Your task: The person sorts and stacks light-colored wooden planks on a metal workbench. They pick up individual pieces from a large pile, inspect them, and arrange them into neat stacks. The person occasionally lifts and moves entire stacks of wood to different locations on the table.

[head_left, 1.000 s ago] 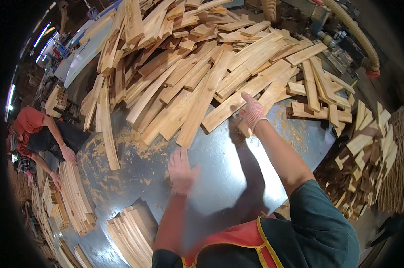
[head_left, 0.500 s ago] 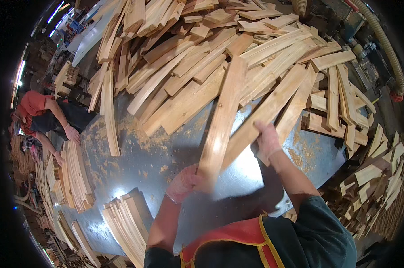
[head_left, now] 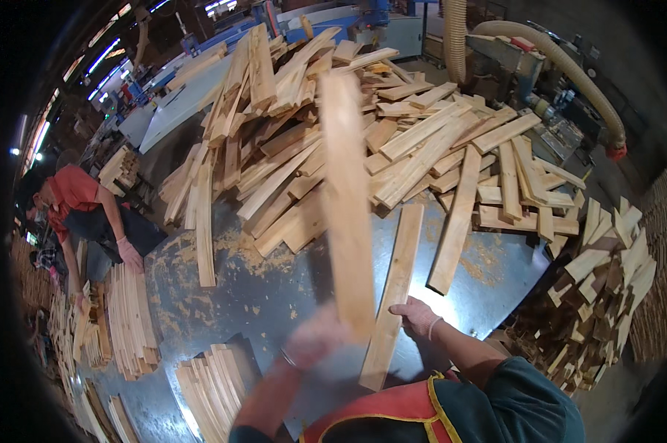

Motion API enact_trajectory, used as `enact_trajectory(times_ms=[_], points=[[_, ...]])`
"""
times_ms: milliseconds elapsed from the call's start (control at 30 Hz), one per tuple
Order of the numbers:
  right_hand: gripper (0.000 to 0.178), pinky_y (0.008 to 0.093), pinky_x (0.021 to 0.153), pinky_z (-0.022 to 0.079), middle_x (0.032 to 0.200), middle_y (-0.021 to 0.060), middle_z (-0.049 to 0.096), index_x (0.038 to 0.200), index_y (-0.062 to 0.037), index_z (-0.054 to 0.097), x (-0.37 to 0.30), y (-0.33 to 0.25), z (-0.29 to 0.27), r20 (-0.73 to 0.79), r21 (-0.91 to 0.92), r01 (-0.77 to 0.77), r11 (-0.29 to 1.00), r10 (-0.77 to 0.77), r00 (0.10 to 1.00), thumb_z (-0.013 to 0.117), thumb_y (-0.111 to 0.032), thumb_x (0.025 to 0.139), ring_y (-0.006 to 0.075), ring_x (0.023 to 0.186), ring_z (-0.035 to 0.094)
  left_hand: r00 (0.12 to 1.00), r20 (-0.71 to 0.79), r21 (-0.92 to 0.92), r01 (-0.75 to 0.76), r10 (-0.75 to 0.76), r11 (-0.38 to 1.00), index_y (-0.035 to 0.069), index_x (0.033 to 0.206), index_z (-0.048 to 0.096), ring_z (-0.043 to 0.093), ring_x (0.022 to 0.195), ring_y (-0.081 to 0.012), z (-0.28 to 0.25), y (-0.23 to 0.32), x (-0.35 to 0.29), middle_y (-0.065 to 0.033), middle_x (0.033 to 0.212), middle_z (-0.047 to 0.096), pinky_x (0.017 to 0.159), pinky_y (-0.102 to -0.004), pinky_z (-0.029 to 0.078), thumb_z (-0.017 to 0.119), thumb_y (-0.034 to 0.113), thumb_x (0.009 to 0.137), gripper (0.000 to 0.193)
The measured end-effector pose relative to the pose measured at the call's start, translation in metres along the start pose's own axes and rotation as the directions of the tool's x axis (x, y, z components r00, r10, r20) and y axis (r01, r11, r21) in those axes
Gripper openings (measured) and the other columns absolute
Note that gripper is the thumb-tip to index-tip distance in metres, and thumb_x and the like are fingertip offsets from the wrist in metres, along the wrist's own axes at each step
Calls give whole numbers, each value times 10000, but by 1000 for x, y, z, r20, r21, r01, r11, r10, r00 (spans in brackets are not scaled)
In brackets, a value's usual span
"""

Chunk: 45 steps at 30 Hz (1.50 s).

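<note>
My left hand (head_left: 317, 340), gloved and smeared by motion, is closed on the lower end of a long wooden board (head_left: 350, 214). That board stands raised in front of me, its far end also blurred. In my right hand (head_left: 416, 316) is the edge of a second, narrower board (head_left: 398, 284), pinched between thumb and fingers. This one slants across the metal table (head_left: 267, 325), with its near end close to my apron. Another loose board (head_left: 457, 229) lies on the table beyond my right hand.
A large heap of boards (head_left: 289, 155) covers the far table. Stacked boards (head_left: 209, 384) stand near my left arm; a co-worker (head_left: 90, 207) at the left handles another stack (head_left: 130, 317). Many offcuts (head_left: 599, 288) are piled at the right, below a ribbed hose (head_left: 584, 66).
My left hand has lifted its board more upright, apart from the right-hand board. My right hand has drawn its board nearer to me. The view has tilted up.
</note>
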State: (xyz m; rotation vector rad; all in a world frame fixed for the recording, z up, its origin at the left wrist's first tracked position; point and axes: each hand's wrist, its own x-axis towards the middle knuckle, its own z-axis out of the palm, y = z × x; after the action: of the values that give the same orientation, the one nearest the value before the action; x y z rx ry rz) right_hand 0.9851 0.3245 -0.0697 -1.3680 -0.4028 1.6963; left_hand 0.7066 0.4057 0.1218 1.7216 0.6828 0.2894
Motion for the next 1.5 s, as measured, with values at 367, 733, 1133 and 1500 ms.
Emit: enact_trajectory(times_ms=[367, 733, 1133, 1500], points=[[414, 329, 872, 546, 1147, 11, 728, 1318, -81, 661, -18, -58, -13, 60, 115, 218, 969, -226, 972, 785, -187, 937, 141, 1007, 663, 643, -729, 223, -103, 235, 969, 19, 1562, 476, 558, 1349, -259, -111, 60, 169, -158, 1472, 553, 1125, -383, 487, 765, 237, 934, 725], [431, 345, 730, 531, 979, 68, 694, 1297, -41, 630, 101, -212, -121, -453, 54, 388, 920, -324, 831, 759, -111, 891, 183, 824, 629, 918, -393, 819, 376, -54, 434, 54, 1608, 413, 430, 1504, -362, -2, -40, 371, -190, 1647, 422, 1227, -447, 373, 772, 454, 864, 918], [436, 359, 835, 520, 1066, 81, 702, 1312, -52, 614, 50, -141, -90, -212, -104, 162, 981, -181, 960, 759, -239, 945, 194, 931, 632, 894, 91, -497, 422, -438, 758, 50, 1486, 584, 658, 1304, -271, 37, -91, 167, -147, 1370, 686, 1121, -417, 502, 639, 212, 988, 526], [573, 345, 996, 515, 1214, 97, 688, 1478, -15, 536, -41, 52, 86, 477, -636, 290, 716, 69, 876, 685, -311, 1010, 220, 1132, 637, 524, -711, 114, 743, -468, 660, 75, 1151, 647, 688, 1046, -442, 152, -111, -68, -198, 1139, 682, 914, -555, 560, 717, 371, 867, 416]])
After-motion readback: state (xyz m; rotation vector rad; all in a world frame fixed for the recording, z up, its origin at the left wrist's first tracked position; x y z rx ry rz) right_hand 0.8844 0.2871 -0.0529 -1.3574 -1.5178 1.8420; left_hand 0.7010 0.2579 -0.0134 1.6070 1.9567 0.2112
